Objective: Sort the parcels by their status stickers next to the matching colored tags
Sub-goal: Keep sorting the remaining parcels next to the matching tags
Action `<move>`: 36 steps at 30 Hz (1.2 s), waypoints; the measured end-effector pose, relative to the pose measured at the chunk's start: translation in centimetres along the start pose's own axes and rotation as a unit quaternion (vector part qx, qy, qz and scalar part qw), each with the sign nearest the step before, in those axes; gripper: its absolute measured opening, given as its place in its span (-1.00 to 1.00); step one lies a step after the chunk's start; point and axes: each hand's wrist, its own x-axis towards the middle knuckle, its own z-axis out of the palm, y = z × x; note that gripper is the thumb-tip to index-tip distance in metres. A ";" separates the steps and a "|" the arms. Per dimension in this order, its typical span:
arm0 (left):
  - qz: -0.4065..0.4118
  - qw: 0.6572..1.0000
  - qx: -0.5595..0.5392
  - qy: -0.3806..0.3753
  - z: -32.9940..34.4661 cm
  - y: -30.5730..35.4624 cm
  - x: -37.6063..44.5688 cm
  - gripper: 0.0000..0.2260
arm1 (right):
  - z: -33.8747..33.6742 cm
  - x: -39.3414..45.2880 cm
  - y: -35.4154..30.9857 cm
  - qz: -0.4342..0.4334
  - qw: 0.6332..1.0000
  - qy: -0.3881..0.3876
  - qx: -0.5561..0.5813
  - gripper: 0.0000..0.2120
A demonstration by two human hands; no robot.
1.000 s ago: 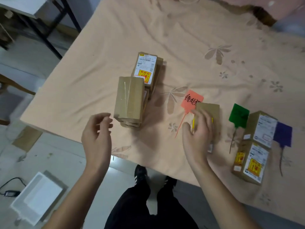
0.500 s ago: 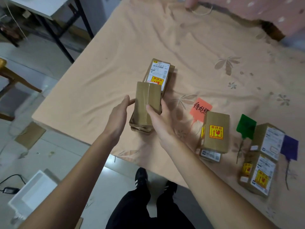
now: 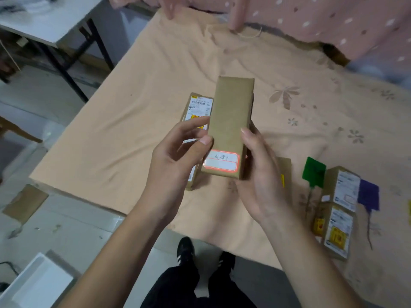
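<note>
A brown parcel (image 3: 231, 127) is held up over the table (image 3: 133, 107); it is gripped by curled left hand (image 3: 175, 158) and right hand (image 3: 260, 172) fingers.

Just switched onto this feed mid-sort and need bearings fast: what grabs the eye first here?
The brown parcel held up at centre frame between the left hand and right hand, its red-bordered status sticker facing the camera. To the right on the peach cloth lie a green tag and a purple tag, with sorted parcels between them. Another labelled parcel lies behind the left hand.
</note>
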 end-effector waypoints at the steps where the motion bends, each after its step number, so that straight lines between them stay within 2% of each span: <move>1: 0.006 1.000 0.006 -0.007 0.5 0.2 -0.1 -0.74 | -0.3 0.0 -0.4 0.002 1.000 -0.003 0.001 -0.36; 4: 0.017 0.999 0.022 -0.027 2.0 0.5 -0.3 -0.75 | -1.5 -0.3 -1.1 0.014 0.999 -0.019 0.022 -0.30; 8: -0.004 0.999 0.028 -0.043 4.1 -0.1 -0.6 -0.58 | -3.6 -1.3 -1.9 -0.005 0.998 0.000 0.059 -0.26; 14: -0.021 0.993 0.025 -0.114 8.2 -2.4 -1.9 -0.56 | -8.2 -4.2 -2.6 -0.042 0.997 0.050 0.050 -0.40; 17: -0.029 0.989 0.015 -0.147 11.1 -4.1 -2.9 -0.55 | -11.6 -6.0 -2.7 -0.052 0.993 0.099 0.037 -0.43; 23: -0.042 0.977 0.057 -0.199 19.2 -8.2 -6.2 -0.52 | -20.8 -10.9 -4.0 -0.052 0.985 0.165 0.017 -0.36; 26: -0.063 0.972 0.074 -0.215 24.2 -10.8 -8.2 -0.51 | -26.1 -13.5 -4.7 -0.056 0.983 0.175 0.027 -0.28; 28: -0.072 0.969 0.077 -0.224 27.7 -12.8 -9.4 -0.52 | -30.2 -15.0 -4.9 -0.055 0.982 0.176 0.032 -0.29; 32: -0.123 0.965 0.060 -0.225 34.5 -17.8 -12.4 -0.54 | -38.9 -17.7 -5.3 -0.038 0.982 0.184 0.021 -0.33; 36: -0.181 0.956 0.091 -0.213 40.1 -23.4 -14.9 -0.57 | -47.0 -19.4 -4.7 -0.001 0.976 0.215 0.039 -0.29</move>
